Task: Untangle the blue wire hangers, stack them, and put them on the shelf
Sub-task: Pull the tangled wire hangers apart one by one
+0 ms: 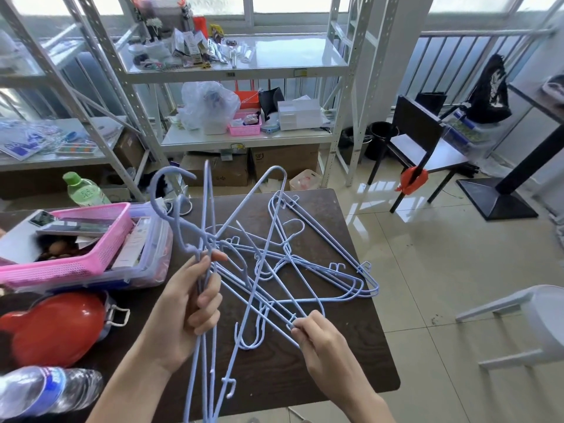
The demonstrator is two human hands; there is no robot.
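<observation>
Two hands (195, 303) grip upright blue hangers (204, 239), hook up.

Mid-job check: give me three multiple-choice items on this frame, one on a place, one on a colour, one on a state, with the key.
1. Where is the pink basket?
A. left side of the table
B. on the floor
C. on the white chair

2. What colour are the wire hangers?
A. red
B. pale blue
C. black

3. What is the left hand doing?
A. resting flat on the table
B. holding a bottle
C. gripping several hangers together

Key: 1 A, the basket sits atop a clear bin at the table's left; 2 B, every wire is light blue; 3 C, its fingers curl round a bundle of wires, while the right hand pinches one hanger's end.
</observation>
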